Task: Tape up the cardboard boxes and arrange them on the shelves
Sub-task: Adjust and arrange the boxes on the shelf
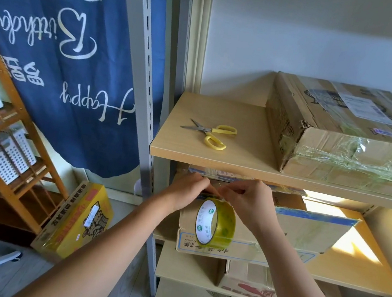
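Done: taped box, upper right shelf. In hand: middle-shelf box, centre frame; left hand and right hand pinch tape off roll. Scissors unused.

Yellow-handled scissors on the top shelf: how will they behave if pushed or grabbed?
The yellow-handled scissors lie flat with blades slightly open, so they'd probably slide across the smooth wooden shelf, not roll. Likely stiff and light. The blades may pivot when lifted by one handle loop.
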A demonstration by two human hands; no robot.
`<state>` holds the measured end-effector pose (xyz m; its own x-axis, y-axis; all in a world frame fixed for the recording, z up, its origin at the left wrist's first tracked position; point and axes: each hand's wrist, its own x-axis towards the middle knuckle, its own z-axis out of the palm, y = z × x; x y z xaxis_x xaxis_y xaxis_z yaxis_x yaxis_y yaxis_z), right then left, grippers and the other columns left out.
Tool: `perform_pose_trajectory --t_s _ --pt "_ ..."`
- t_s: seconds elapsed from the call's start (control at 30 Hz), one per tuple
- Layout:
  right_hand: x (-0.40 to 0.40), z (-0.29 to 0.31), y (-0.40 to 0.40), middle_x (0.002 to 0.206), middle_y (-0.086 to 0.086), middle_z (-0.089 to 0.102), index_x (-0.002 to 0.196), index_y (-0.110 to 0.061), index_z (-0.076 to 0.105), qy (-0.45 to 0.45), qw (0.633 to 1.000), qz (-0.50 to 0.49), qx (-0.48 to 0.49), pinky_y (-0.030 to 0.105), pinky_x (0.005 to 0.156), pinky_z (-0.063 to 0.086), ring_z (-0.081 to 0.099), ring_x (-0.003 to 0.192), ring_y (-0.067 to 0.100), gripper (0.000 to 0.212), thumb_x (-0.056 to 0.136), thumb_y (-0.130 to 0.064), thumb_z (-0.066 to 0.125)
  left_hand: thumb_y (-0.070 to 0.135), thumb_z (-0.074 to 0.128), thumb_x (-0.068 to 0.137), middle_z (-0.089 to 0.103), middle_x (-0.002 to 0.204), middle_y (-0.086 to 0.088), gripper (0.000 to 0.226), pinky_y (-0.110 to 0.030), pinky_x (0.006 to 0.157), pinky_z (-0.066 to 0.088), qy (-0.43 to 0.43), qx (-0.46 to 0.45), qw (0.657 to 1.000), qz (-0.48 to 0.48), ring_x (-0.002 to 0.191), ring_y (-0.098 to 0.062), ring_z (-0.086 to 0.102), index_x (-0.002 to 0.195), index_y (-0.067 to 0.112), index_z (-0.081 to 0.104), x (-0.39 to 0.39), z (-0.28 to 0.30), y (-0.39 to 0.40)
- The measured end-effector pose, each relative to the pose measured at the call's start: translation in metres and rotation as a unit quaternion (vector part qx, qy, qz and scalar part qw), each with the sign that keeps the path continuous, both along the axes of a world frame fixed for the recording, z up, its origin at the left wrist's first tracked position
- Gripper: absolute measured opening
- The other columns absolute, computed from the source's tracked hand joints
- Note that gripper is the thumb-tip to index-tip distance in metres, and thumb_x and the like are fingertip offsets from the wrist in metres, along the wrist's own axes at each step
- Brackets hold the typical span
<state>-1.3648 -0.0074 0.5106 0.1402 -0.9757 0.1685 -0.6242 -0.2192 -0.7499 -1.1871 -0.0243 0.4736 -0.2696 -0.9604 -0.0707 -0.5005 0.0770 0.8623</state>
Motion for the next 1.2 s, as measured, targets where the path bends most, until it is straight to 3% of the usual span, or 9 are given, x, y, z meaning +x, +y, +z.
perform_pose_trajectory --t_s 0.1,0.23,0.37,0.53,0.67,0.77,0.87,1.07,1.2 --pt "0.004 -0.004 -0.008 0.054 0.007 0.063 0.065 -0.014 0.075 0.056 0.998 -0.011 0.002 0.028 0.046 0.033 0.043 0.046 0.018 0.022 0.081 -0.029 0.072 0.056 0.035 0.09 0.07 0.087 -0.011 0.064 -0.055 0.097 0.041 0.027 0.015 0.999 0.017 0.092 -0.027 0.062 0.085 0.002 0.069 -0.001 0.001 0.002" --pt "0.011 -0.004 -0.019 0.06 0.009 0.065 0.069 -0.015 0.074 0.145 0.988 -0.019 0.042 0.026 0.048 0.038 0.052 0.052 0.021 0.023 0.083 -0.031 0.068 0.044 0.056 0.091 0.065 0.062 0.012 0.038 -0.031 0.075 0.042 0.007 0.026 1.0 -0.005 0.068 -0.005 0.06 0.061 0.025 0.072 -0.003 0.006 0.002" --pt "0.014 0.0 -0.021 0.068 0.0 0.067 0.078 -0.022 0.076 0.219 0.974 -0.034 0.037 0.025 0.053 0.045 0.063 0.065 0.022 0.023 0.087 -0.041 0.065 0.048 0.059 0.074 0.071 0.081 -0.008 0.041 -0.04 0.085 0.046 -0.006 0.052 0.998 0.028 0.088 -0.025 0.066 0.074 0.011 0.075 -0.004 0.003 -0.005" --pt "0.019 -0.002 -0.015 0.088 0.001 0.071 0.091 -0.031 0.077 0.242 0.968 -0.06 -0.017 0.033 0.079 0.037 0.06 0.094 0.03 0.021 0.091 -0.042 0.059 0.051 0.06 0.071 0.059 0.066 0.0 0.036 -0.034 0.075 0.035 -0.04 0.075 0.995 0.05 0.073 -0.018 0.056 0.061 0.017 0.064 -0.006 0.003 -0.011" --pt "0.013 0.001 -0.017 0.115 -0.001 0.064 0.103 -0.037 0.072 0.315 0.946 -0.054 0.055 0.04 0.09 0.03 0.042 0.116 0.031 0.031 0.095 -0.054 0.048 0.061 0.058 0.072 0.073 0.091 0.003 0.045 -0.039 0.092 0.049 -0.033 0.093 0.992 0.075 0.092 -0.018 0.067 0.092 0.024 0.072 -0.008 0.003 -0.01" --pt "0.01 -0.004 -0.023 0.129 0.001 0.056 0.106 -0.036 0.072 0.322 0.939 -0.035 0.12 0.046 0.1 0.027 0.036 0.126 0.033 0.048 0.091 -0.069 0.04 0.053 0.056 0.081 0.067 0.076 0.0 0.036 -0.034 0.072 0.046 -0.067 0.093 0.987 0.111 0.078 -0.017 0.064 0.081 0.019 0.068 -0.012 0.005 -0.009" --pt "0.008 -0.009 -0.032 0.145 0.006 0.044 0.134 -0.033 0.056 0.345 0.921 -0.028 0.176 0.051 0.114 0.019 0.033 0.135 0.036 0.072 0.086 -0.08 0.03 0.048 0.056 0.089 0.046 0.053 0.007 0.039 -0.027 0.051 0.03 -0.134 0.044 0.98 0.141 0.051 -0.012 0.045 0.062 0.02 0.054 -0.017 0.008 -0.003" --pt "0.005 -0.011 -0.036 0.147 0.007 0.046 0.143 -0.03 0.045 0.289 0.945 -0.05 0.144 0.048 0.118 0.013 0.034 0.138 0.031 0.078 0.084 -0.08 0.036 0.028 0.055 0.097 0.067 0.11 0.007 0.021 -0.027 0.081 0.052 -0.232 -0.235 0.934 0.138 0.097 -0.01 0.062 0.113 0.021 0.066 -0.025 0.012 0.018" --pt "0.004 -0.018 -0.036 0.144 0.001 0.05 0.141 -0.029 0.049 0.255 0.96 -0.053 0.106 0.045 0.119 0.004 0.035 0.139 0.022 0.058 0.094 -0.063 0.041 0.035 0.059 0.095 0.071 0.113 0.015 0.026 -0.031 0.09 0.055 -0.101 -0.121 0.987 0.04 0.1 0.0 0.065 0.119 0.031 0.069 -0.013 0.01 0.012"
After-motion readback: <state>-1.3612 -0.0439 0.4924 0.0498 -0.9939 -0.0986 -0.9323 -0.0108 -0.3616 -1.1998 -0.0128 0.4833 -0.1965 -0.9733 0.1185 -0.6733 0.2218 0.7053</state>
